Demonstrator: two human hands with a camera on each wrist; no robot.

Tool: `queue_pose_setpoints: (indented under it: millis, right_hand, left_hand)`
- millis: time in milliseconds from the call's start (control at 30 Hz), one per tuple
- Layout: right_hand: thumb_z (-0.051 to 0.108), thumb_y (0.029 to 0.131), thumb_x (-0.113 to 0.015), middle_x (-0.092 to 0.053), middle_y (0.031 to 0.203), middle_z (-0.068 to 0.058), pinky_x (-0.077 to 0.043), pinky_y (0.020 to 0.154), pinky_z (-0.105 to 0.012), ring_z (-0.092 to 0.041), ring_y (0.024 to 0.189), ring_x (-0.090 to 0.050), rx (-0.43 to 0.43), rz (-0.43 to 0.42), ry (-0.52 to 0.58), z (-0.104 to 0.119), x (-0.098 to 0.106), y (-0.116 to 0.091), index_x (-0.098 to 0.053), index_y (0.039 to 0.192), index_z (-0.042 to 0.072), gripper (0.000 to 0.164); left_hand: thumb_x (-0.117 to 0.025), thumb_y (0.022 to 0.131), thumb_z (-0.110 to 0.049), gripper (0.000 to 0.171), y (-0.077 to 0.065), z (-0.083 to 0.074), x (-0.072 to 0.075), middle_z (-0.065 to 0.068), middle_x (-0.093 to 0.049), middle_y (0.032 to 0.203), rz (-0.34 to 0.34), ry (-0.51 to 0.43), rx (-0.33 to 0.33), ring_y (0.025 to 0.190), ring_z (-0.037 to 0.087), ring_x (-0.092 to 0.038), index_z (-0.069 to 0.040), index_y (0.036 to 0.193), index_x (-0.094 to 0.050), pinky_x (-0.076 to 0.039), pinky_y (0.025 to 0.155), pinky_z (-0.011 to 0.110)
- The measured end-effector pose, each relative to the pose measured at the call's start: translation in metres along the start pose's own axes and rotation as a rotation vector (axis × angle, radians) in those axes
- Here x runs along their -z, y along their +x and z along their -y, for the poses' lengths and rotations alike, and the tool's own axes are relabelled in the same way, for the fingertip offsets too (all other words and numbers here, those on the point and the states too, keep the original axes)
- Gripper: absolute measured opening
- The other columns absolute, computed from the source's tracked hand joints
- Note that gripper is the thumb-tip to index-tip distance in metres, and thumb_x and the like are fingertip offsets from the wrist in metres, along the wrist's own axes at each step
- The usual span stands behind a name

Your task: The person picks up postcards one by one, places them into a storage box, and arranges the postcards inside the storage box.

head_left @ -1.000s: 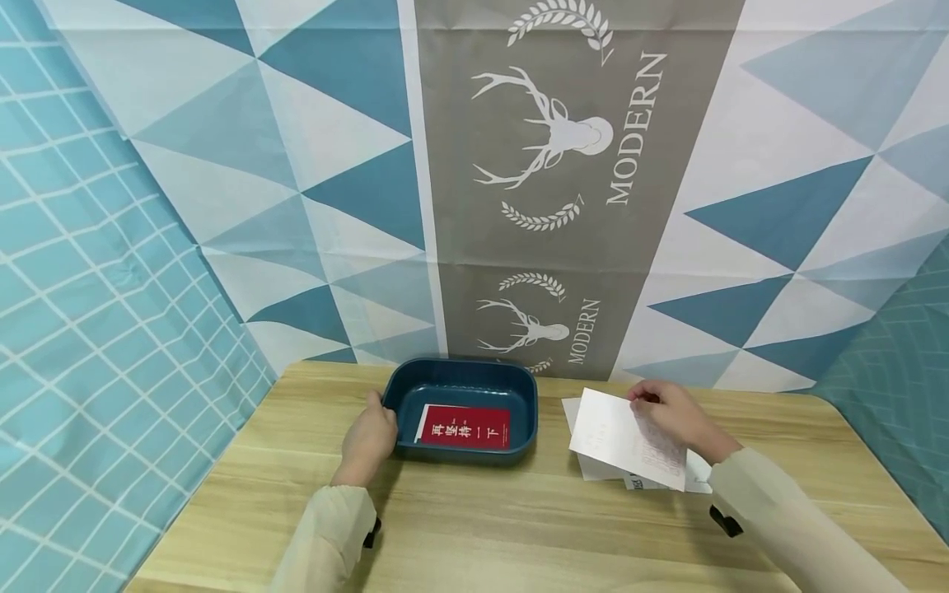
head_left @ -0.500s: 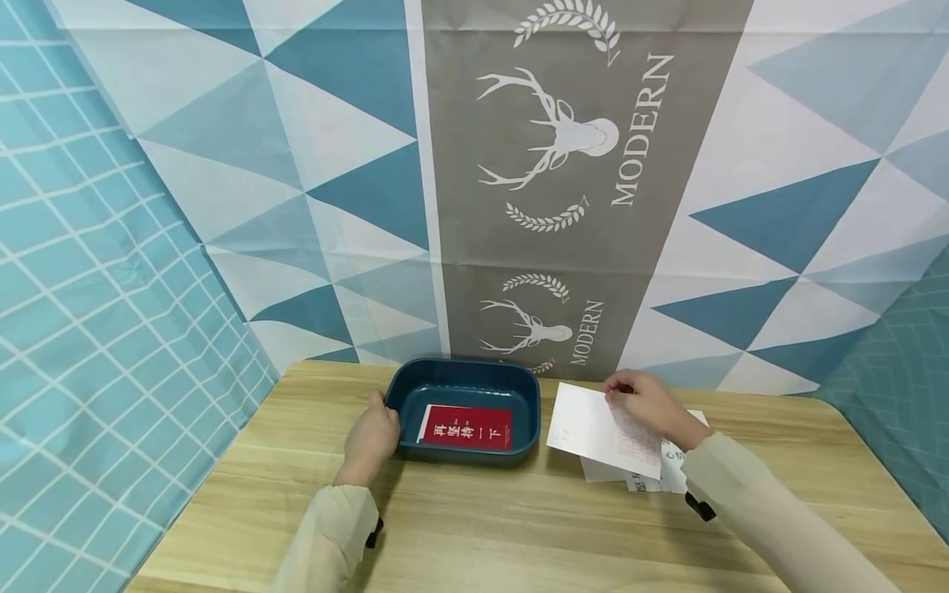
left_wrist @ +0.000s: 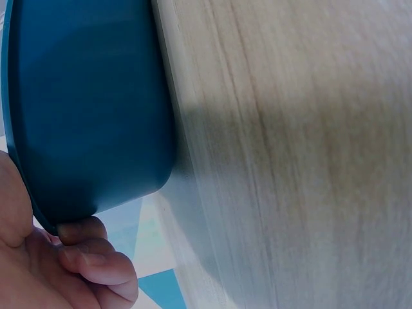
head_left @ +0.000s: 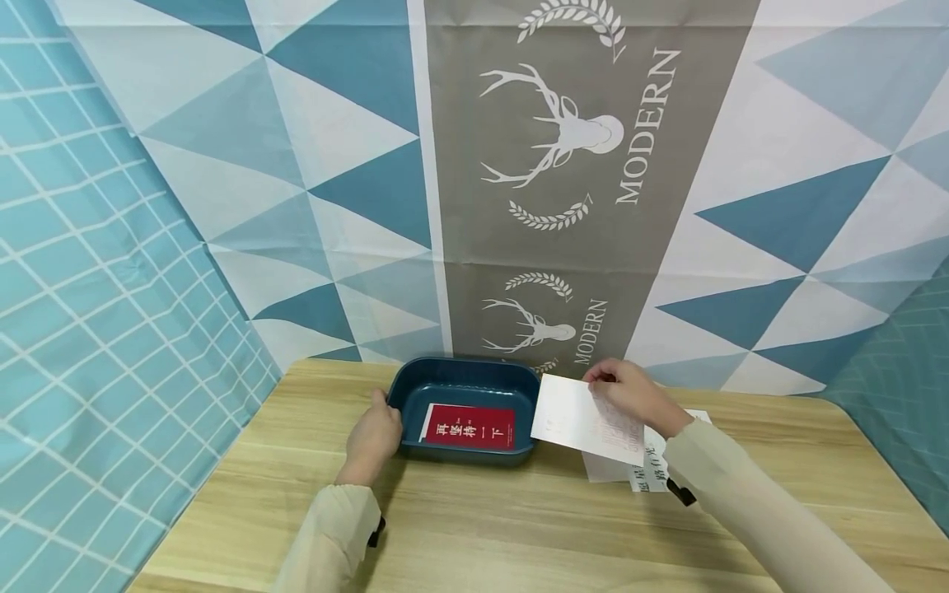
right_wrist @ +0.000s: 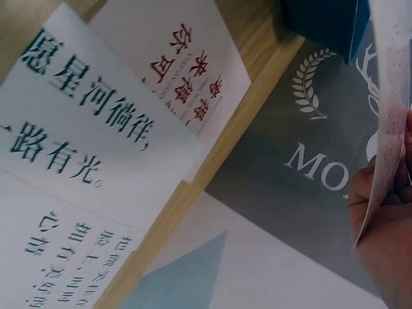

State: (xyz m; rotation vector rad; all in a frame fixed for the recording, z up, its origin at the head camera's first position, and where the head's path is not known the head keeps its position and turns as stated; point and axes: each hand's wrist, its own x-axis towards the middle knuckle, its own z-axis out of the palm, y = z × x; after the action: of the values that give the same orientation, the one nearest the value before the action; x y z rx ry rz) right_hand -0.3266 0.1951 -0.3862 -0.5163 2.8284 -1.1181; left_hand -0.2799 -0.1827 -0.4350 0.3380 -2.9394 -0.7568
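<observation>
A dark blue rectangular tray [head_left: 465,371] stands at the back of the table, and my left hand [head_left: 373,436] grips its left rim, thumb and curled fingers showing at the edge in the left wrist view. Inside the tray lies a red card [head_left: 474,427] with white Chinese characters, a pale edge showing under it. My right hand [head_left: 630,395] pinches a white card [head_left: 574,416] with faint reddish print by its far edge. That card is raised and its left end overlaps the tray's right rim in the head view.
Under the right forearm, more cards lie overlapping on the wooden table [head_left: 474,527]: a white card with dark green characters [right_wrist: 84,122] and one with red characters [right_wrist: 219,64]. A patterned cloth [head_left: 549,231] hangs right behind the table's back edge.
My right hand has carried the white card leftward to the tray's right rim, uncovering more of the cards on the table. My left hand keeps its grip on the tray.
</observation>
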Motion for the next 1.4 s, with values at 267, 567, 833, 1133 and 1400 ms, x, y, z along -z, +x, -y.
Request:
queue_pose_setpoints:
  millis: [267,567,833,1133,1400]
  right_hand:
    - [0.009,0.088,-0.051,-0.064,0.097,-0.011,-0.042,0.077,-0.033,-0.020,0.083,-0.053,0.021,0.007,-0.007,0.014,-0.011,0.014,-0.066,0.097,0.004,0.019]
    - [0.007,0.087,-0.053,-0.063,0.095,-0.010,-0.041,0.076,-0.031,-0.020,0.083,-0.052,0.059,0.005,-0.015,0.028,-0.026,0.025,-0.067,0.093,0.003,0.017]
    - [0.008,0.087,-0.053,-0.064,0.095,-0.010,-0.041,0.077,-0.032,-0.019,0.082,-0.053,0.070,0.026,0.004,0.036,-0.037,0.037,-0.067,0.095,0.003,0.017]
    - [0.009,0.086,-0.054,-0.062,0.092,-0.008,-0.041,0.074,-0.030,-0.018,0.081,-0.051,0.094,0.031,0.007,0.051,-0.051,0.050,-0.068,0.094,0.005,0.016]
    - [0.009,0.086,-0.054,-0.062,0.093,-0.007,-0.040,0.074,-0.029,-0.017,0.081,-0.051,0.107,0.030,0.013,0.064,-0.063,0.059,-0.068,0.093,0.006,0.016]
  left_hand:
    - [-0.031,0.094,-0.017,0.033,0.001,0.001,0.001,0.025,-0.066,0.084,0.001,-0.010,0.018,0.066,0.030,-0.060,0.002,0.121,-0.035,-0.046,0.062,0.046]
    - [-0.033,0.095,-0.018,0.031,0.001,0.001,-0.002,0.023,-0.066,0.081,0.007,-0.007,0.015,0.065,0.029,-0.060,0.002,0.119,-0.036,-0.046,0.060,0.045]
    - [-0.033,0.096,-0.017,0.028,0.000,-0.001,-0.003,0.017,-0.063,0.066,-0.014,-0.019,-0.012,0.058,0.025,-0.058,0.002,0.116,-0.039,-0.044,0.053,0.042]
    - [-0.033,0.096,-0.017,0.028,0.000,-0.002,-0.002,0.017,-0.063,0.067,-0.010,-0.026,-0.009,0.058,0.025,-0.058,0.002,0.116,-0.039,-0.046,0.053,0.041]
    - [-0.033,0.096,-0.017,0.027,0.000,0.001,-0.002,0.018,-0.064,0.069,-0.008,-0.026,0.008,0.058,0.024,-0.058,0.001,0.116,-0.039,-0.046,0.053,0.041]
